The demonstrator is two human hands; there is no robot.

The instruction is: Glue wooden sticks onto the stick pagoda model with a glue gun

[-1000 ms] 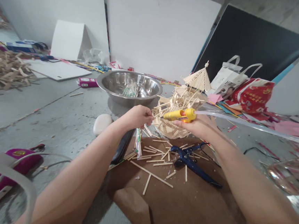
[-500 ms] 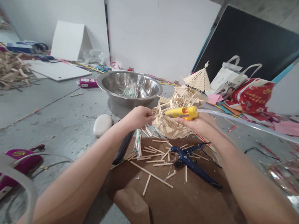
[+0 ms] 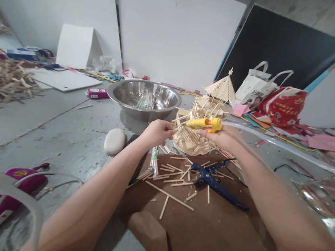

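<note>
My right hand (image 3: 226, 140) is wrapped around a yellow hot glue gun (image 3: 204, 124), whose nozzle points left. Close to that nozzle, my left hand (image 3: 159, 133) is closed in a pinch on what looks like a thin wooden stick, mostly hidden by the fingers. Just behind both hands stands a pagoda-like model (image 3: 194, 139) built of wooden sticks, with a pointed roof (image 3: 222, 88). Loose cut sticks (image 3: 169, 196) lie on a brown sheet (image 3: 204, 238) below my hands, along with a blue-handled cutter (image 3: 213, 182).
A steel basin (image 3: 119, 101) holding wrapped packets stands behind my left hand. Nearby are a whitish rounded case (image 3: 115, 141) and a dark flat object (image 3: 138, 166). Bags (image 3: 283, 106) sit back right; wood strips (image 3: 7, 82) are heaped left. A white cable (image 3: 31, 203) loops at front left.
My left hand has shifted very slightly right and down, near the nozzle. The glue gun stays almost in place in my right hand.
</note>
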